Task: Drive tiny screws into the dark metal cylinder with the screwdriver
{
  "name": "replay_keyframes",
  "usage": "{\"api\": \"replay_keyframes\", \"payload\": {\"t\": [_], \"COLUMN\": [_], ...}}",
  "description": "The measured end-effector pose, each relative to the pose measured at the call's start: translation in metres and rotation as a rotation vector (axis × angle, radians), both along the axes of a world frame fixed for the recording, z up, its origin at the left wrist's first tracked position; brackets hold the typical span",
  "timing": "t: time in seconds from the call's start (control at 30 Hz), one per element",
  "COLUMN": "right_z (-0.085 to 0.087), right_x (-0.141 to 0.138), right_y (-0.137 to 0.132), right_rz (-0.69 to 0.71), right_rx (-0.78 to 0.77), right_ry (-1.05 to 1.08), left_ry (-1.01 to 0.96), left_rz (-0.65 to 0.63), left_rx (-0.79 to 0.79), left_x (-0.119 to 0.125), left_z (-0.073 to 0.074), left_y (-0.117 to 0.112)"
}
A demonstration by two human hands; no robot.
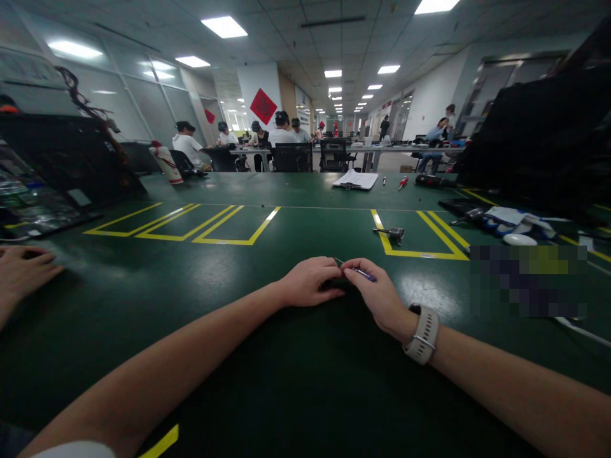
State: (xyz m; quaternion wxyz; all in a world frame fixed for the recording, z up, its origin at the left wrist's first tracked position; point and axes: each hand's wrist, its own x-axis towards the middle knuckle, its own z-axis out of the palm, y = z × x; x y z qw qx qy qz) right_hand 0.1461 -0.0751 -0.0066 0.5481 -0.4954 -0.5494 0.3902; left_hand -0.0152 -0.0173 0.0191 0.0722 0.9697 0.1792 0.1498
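Note:
My left hand (pixel 310 281) rests on the green table (pixel 248 343), fingers curled over a small dark object (pixel 337 284) that I cannot make out. My right hand (pixel 377 292), with a pale watch (pixel 422 334) on its wrist, pinches a thin purple-tipped tool (pixel 363 274) against the same spot. The two hands touch at the fingertips in the middle of the table.
Another person's hand (pixel 21 270) lies flat at the left edge. A small metal tool (pixel 392 233) sits inside yellow floor-style markings (pixel 420 245). A clipboard with paper (pixel 356 180), a red screwdriver (pixel 403 182), gloves (pixel 513 222) and dark equipment (pixel 544 140) stand farther back. People sit at distant tables.

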Motion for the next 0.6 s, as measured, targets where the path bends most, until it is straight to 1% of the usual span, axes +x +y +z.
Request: {"api": "replay_keyframes", "payload": {"t": [0.1,0.2,0.3,0.37,0.43,0.53,0.6], "right_z": [0.001,0.003,0.007,0.009,0.010,0.012,0.013], "right_x": [0.000,0.000,-0.001,-0.002,-0.003,-0.005,-0.006], "right_y": [-0.001,-0.002,-0.004,-0.005,-0.005,-0.006,-0.007], "right_rz": [-0.012,-0.017,0.002,0.031,0.062,0.098,0.121], "right_rx": [0.011,0.061,0.126,0.158,0.161,0.130,0.117], "right_ry": [-0.032,-0.111,-0.178,-0.213,-0.254,-0.310,-0.340], "left_ry": [-0.014,-0.046,-0.086,-0.162,-0.280,-0.476,-0.590], "left_rz": [-0.006,0.004,0.009,0.029,0.085,0.232,0.331], "left_rx": [-0.004,-0.008,-0.016,-0.013,-0.004,-0.014,-0.058], "left_x": [-0.001,-0.003,-0.004,-0.005,-0.005,-0.005,-0.005], "left_z": [0.002,0.002,0.000,-0.004,-0.007,-0.013,-0.016], "left_y": [-0.001,0.000,0.001,0.003,0.006,0.012,0.017]}}
